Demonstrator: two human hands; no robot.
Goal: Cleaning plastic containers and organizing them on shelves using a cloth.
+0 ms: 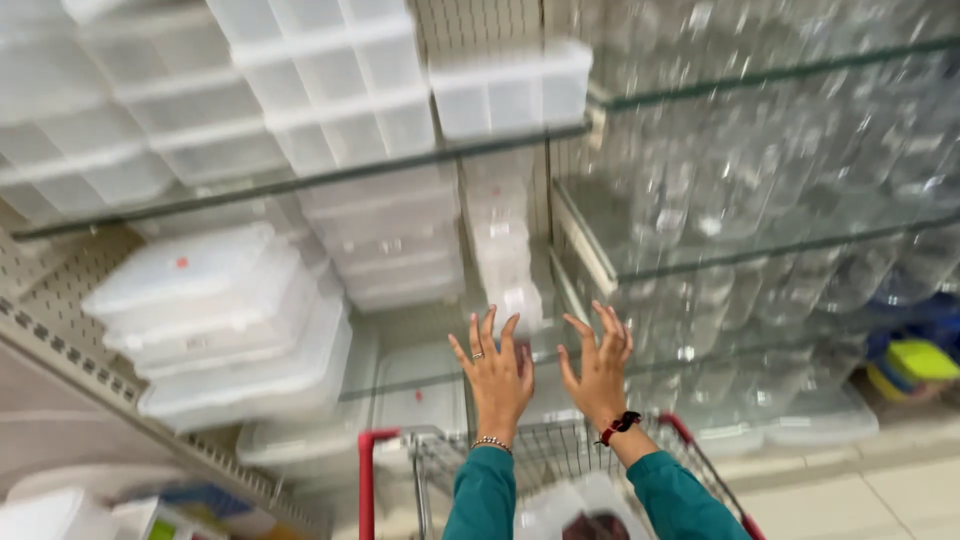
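- Both of my hands are raised over the wire shopping trolley with red handle and frame (560, 455), palms turned away from me, reaching toward the glass shelves (330, 180).
- Left hand (497, 372): fingers spread wide, empty; a ring on one finger and a beaded bracelet at the wrist, teal sleeve below.
- Right hand (600, 368): fingers spread wide, empty; a dark band with a red piece at the wrist.
- Neither hand touches anything. Nearest to the fingertips is the narrow stack of small clear plastic lidded boxes (505, 245) in the middle of the shelving, just above and beyond the left hand.
- To the left sits a stack of large flat translucent plastic containers with white lids (225, 315), well apart from the hands. Above them are tall stacked clear plastic drawer units (330, 85).
- To the right, rows of clear glassware (750, 170) fill the shelves; motion blur leaves the shapes uncertain.
- Judgement: the step in hand is the reach, before any grasp.
- Judgement: the next move calls for closing both hands on the sides of one box and lifting it clear without disturbing the stack or striking the glass shelf edge.
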